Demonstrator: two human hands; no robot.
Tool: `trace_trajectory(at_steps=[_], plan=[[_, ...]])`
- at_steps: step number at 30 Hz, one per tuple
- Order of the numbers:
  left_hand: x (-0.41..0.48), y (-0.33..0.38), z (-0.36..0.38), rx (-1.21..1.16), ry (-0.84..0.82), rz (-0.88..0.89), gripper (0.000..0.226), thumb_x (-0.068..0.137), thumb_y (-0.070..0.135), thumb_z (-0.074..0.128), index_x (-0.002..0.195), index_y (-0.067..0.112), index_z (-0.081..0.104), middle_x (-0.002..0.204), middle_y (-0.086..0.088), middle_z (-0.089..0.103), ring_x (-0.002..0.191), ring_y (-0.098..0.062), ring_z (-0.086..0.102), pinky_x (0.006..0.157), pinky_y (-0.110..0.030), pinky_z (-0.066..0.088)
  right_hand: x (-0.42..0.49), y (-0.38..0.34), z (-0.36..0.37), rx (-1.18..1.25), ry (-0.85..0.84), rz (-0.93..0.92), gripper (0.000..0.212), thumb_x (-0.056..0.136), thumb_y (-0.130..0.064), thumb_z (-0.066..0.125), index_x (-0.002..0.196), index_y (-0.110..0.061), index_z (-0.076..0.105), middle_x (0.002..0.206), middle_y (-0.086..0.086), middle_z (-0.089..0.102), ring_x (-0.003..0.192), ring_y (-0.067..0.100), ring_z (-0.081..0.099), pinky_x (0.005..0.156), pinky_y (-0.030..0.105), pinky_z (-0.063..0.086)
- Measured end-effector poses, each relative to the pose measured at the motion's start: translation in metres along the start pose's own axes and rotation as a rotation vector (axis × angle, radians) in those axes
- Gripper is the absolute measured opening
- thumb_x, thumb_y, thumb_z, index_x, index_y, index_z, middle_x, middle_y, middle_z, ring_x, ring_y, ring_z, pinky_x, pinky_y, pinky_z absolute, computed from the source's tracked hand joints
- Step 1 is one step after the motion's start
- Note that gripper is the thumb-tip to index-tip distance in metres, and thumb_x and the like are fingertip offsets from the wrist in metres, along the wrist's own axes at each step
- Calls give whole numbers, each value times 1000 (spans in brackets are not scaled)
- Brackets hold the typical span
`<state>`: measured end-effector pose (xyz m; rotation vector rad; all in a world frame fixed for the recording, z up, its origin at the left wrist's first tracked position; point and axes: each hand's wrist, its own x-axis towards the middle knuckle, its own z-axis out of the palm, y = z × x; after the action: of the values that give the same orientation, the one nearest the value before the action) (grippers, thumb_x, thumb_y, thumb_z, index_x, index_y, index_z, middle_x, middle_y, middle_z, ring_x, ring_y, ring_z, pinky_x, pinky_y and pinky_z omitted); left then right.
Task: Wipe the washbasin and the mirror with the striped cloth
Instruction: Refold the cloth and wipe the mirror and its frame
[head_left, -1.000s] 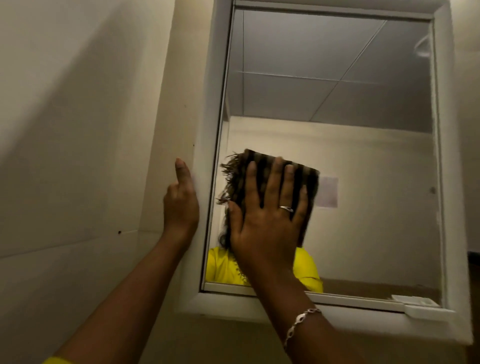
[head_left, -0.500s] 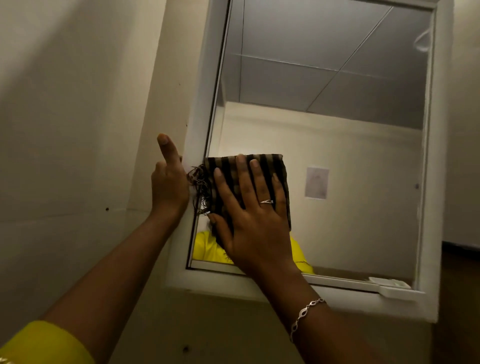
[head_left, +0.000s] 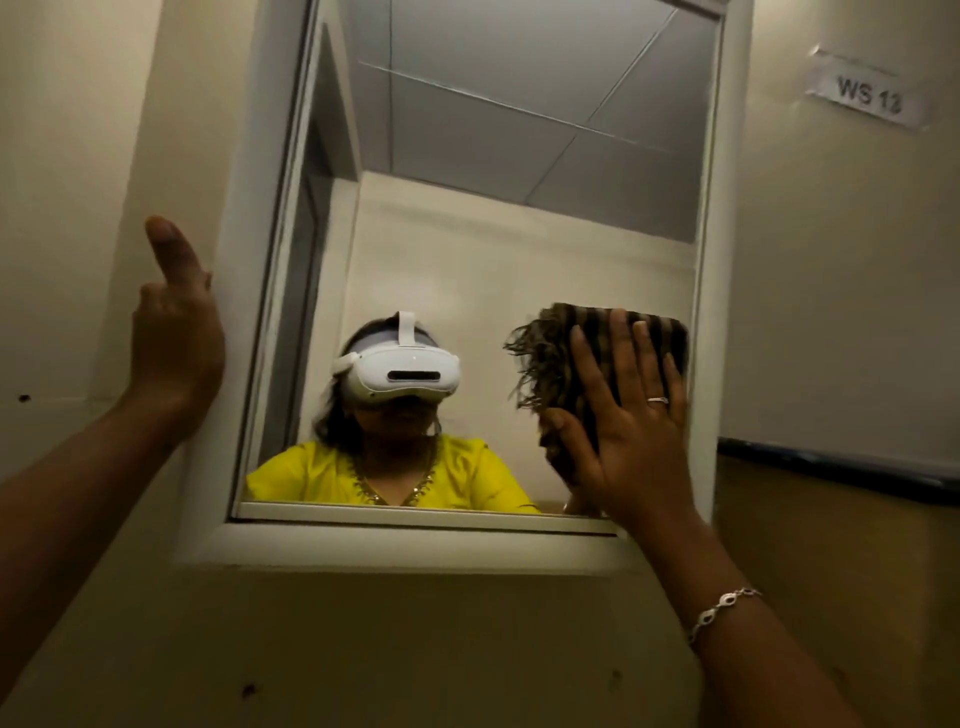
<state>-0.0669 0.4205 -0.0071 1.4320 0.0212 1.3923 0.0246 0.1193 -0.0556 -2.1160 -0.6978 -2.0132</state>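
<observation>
A white-framed mirror (head_left: 519, 234) hangs on the cream wall ahead. The striped cloth (head_left: 561, 348), dark brown and tan with a frayed left edge, lies flat against the glass at the lower right, near the right frame. My right hand (head_left: 628, 426) presses it there with straight spread fingers; a ring and a wrist bracelet show. My left hand (head_left: 176, 332) rests against the mirror's left frame, thumb pointing up, holding nothing. The washbasin is out of view.
The mirror reflects a person in a yellow top with a white headset (head_left: 400, 371). A paper label (head_left: 865, 96) reading "WS 13" is stuck on the wall at upper right. A dark band (head_left: 836, 465) crosses the right wall.
My right hand has slid the cloth from the mirror's left side across to its lower right. The view has shifted, and the reflected person now shows. My left hand stays on the left frame.
</observation>
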Motion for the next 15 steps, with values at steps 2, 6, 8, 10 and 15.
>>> trace_trajectory(at_steps=[2, 6, 8, 10, 15], plan=[[16, -23, 1, 49, -6, 10, 124, 54, 95, -2, 119, 3, 51, 103, -37, 56, 90, -50, 57, 87, -66, 43, -2, 20, -3, -26, -4, 51, 62, 94, -56, 19, 146, -23, 19, 155, 10, 15, 144, 25, 9, 115, 45, 8], [48, -78, -9, 76, -27, -48, 108, 54, 97, 10, 102, 16, 62, 96, -36, 57, 83, -47, 58, 83, -75, 40, -3, 22, -2, -62, 6, 120, 61, 94, -57, 17, 146, -24, 19, 155, 10, 14, 144, 24, 9, 115, 42, 4], [52, -77, -5, 29, -46, -118, 119, 49, 99, 6, 112, 12, 56, 98, -37, 56, 87, -50, 59, 84, -72, 42, -4, 12, 2, -63, 37, 203, 61, 94, -57, 14, 146, -24, 18, 155, 11, 15, 143, 25, 10, 115, 39, 2], [18, -26, -2, 38, -60, -86, 121, 54, 96, 1, 116, 6, 55, 101, -39, 55, 90, -53, 57, 88, -68, 43, -6, 0, 6, -66, 65, 302, 62, 94, -57, 12, 146, -23, 20, 155, 14, 18, 143, 26, 12, 114, 39, 3], [-10, 16, 1, 43, -31, -24, 84, 92, 57, 9, 129, -13, 36, 137, -37, 36, 126, -47, 36, 105, -48, 27, -7, -39, 14, -80, 83, 457, 67, 95, -56, 9, 146, -15, 23, 152, 21, 22, 141, 37, 19, 111, 46, 11]])
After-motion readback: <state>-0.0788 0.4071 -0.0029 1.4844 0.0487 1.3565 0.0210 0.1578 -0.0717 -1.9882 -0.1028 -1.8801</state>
